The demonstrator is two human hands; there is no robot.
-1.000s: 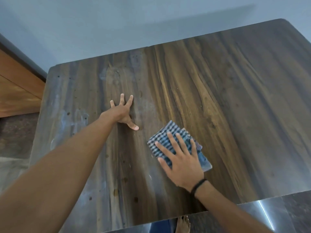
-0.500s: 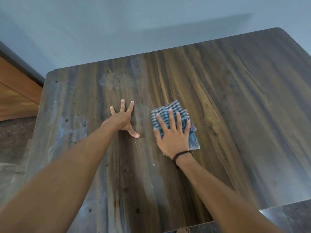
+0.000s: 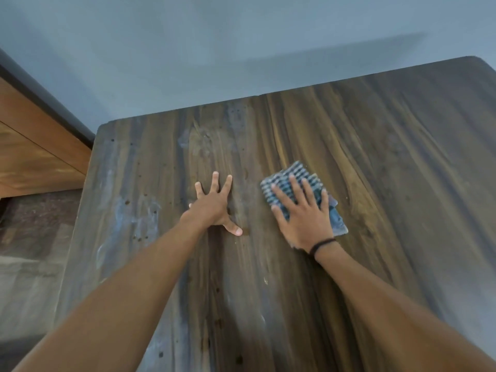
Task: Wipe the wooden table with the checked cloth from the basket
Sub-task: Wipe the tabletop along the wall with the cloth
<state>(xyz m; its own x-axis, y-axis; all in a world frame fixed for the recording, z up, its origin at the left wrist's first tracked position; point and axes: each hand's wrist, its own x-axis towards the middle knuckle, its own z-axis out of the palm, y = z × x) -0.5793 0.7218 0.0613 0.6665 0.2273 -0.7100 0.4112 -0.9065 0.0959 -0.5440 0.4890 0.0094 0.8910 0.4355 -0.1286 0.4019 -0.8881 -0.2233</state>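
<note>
My right hand [image 3: 303,218] covers the middle of the checked cloth [image 3: 294,174] on the wooden table [image 3: 389,170]; the cloth's far checks blur into streaks. The table's right side and near edge run out of frame, as does the wooden cabinet [image 3: 29,146] left of it

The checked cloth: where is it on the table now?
In the head view, the cloth lies on the table right of centre, under the right hand; the left hand rests on wood beside it.

table [image 3: 349,183] dark streaky wood w/ dull sheen; cloth [image 3: 298,173] woven checked fabric.
</note>
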